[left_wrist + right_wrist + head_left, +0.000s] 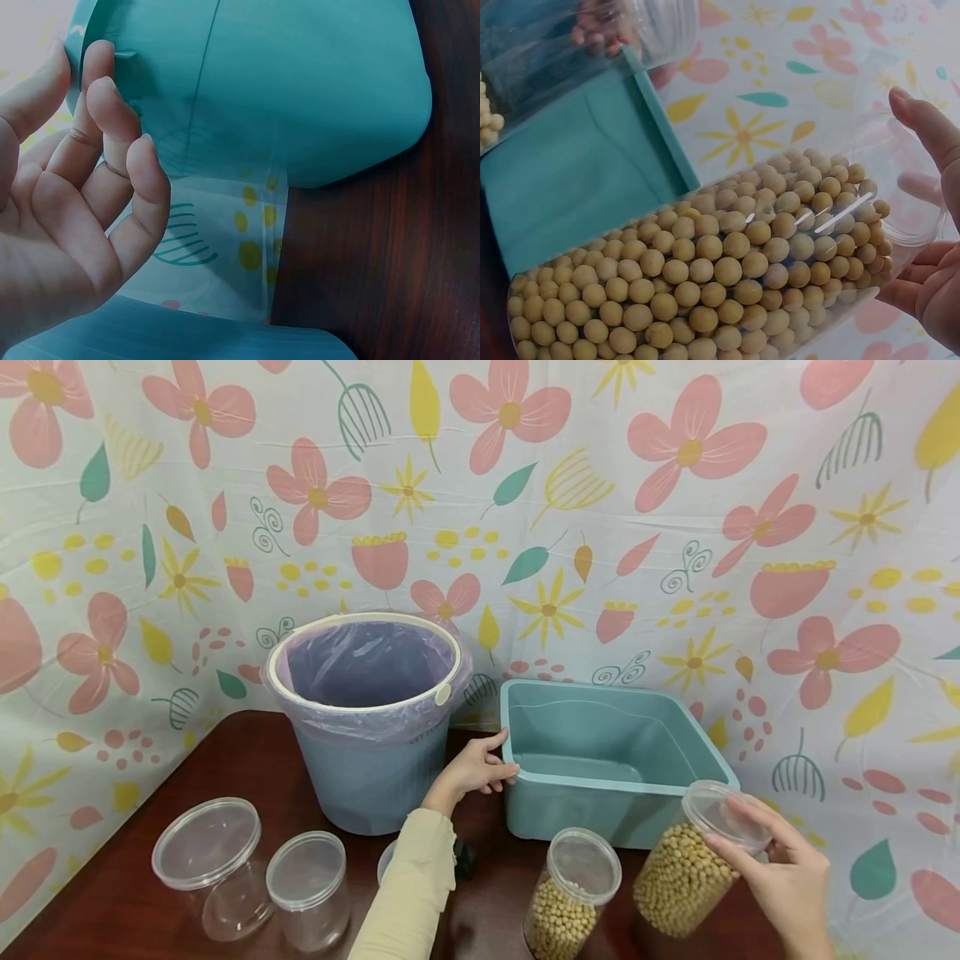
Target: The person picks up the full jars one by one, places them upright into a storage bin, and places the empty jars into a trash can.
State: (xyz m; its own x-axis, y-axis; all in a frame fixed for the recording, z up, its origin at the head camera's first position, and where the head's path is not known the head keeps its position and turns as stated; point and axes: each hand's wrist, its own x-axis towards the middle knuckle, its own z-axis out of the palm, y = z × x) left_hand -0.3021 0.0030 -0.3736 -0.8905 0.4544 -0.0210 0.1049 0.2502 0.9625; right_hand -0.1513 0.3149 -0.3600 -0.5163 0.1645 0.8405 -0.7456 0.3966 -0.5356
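Observation:
At its left front corner, the teal plastic basin [600,814] has its rim pinched by my left hand [474,768]; in the left wrist view the thumb lies on one side of the rim and the fingers [120,127] curl at the other. My right hand [787,852] grips a clear jar of soybeans [686,877] around its lidded top. This jar is tilted, its lid leaning right, and overlaps the basin's right front in the head view. Left of it stands a second lidded jar of soybeans [562,914], less full.
A blue bucket [367,785] lined with a purple bag stands left of the basin. Two clear lidded jars [206,843] [307,881] without beans stand at the front left. A small dark object [465,860] lies beside my left sleeve. Flowered cloth [480,527] hangs behind the dark wooden table [247,752].

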